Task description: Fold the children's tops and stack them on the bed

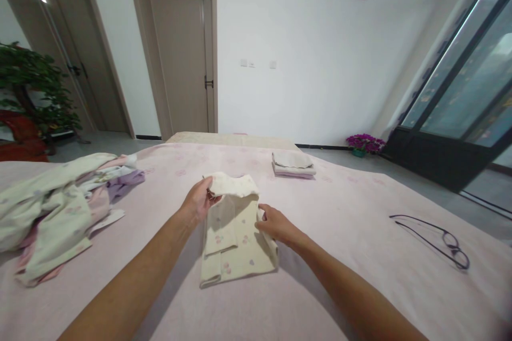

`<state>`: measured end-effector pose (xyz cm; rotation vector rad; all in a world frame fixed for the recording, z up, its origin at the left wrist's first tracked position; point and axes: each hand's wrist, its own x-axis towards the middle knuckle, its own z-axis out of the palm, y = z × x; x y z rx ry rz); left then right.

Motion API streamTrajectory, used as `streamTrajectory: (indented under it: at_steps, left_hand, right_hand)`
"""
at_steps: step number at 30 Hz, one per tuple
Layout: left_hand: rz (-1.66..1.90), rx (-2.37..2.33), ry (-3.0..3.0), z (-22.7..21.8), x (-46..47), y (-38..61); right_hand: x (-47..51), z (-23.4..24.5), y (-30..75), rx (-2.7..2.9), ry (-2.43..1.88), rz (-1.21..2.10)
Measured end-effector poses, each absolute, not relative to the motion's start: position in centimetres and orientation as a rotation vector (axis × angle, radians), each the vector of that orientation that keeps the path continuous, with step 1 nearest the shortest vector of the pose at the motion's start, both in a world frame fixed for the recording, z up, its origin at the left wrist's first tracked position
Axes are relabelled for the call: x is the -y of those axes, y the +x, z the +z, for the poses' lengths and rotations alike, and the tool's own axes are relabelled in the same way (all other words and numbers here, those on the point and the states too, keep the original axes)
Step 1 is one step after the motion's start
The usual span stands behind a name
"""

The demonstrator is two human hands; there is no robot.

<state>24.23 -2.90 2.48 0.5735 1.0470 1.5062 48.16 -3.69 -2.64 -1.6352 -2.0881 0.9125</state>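
Observation:
In front of me on the pink sheet lies a partly folded cream garment (240, 245) printed with small cherries and hearts. Its far end is lifted and bent over, showing a paler inner side. My left hand (200, 200) pinches the lifted edge at the upper left. My right hand (274, 222) grips the garment's right edge, fingers closed on the cloth. A sleeve-like strip lies folded along the garment's left side. The exact kind of garment is not clear from this fold.
A loose heap of clothes (60, 208) lies at the left. A small folded stack of cloth (294, 165) sits farther back on the pink sheet (332, 256). Eyeglasses (450, 248) rest open at the right. Beyond stand a door (180, 58) and purple flowers (365, 143).

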Motion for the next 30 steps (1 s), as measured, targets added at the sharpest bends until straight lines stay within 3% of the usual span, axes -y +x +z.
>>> streamTrajectory:
  at_steps: [7, 11, 16, 21, 30]
  left_hand:
    - [1.523, -1.081, 1.024, 3.9, 3.1, 24.5]
    - [1.46, -1.369, 1.472, 3.6, 4.8, 25.4]
    - [1.028, -1.564, 2.18, 2.5, 8.3, 28.4]
    - [0.66, -1.548, 2.485, -0.8, 10.1, 31.5]
    - [0.634, -1.537, 2.575, -3.8, 10.6, 31.9]
  right_hand:
    - [5.9, -1.2, 46.3, 2.431, -1.581, 0.764]
    - [6.6, -1.8, 47.4, 2.47, -1.504, 0.703]
    - [3.7, -2.5, 49.3, 2.2, -1.52, 0.912]
    - [-1.7, -3.3, 49.4, 1.645, -1.492, 1.207]
    - [-9.8, -5.9, 46.6, 1.656, -1.576, 0.893]
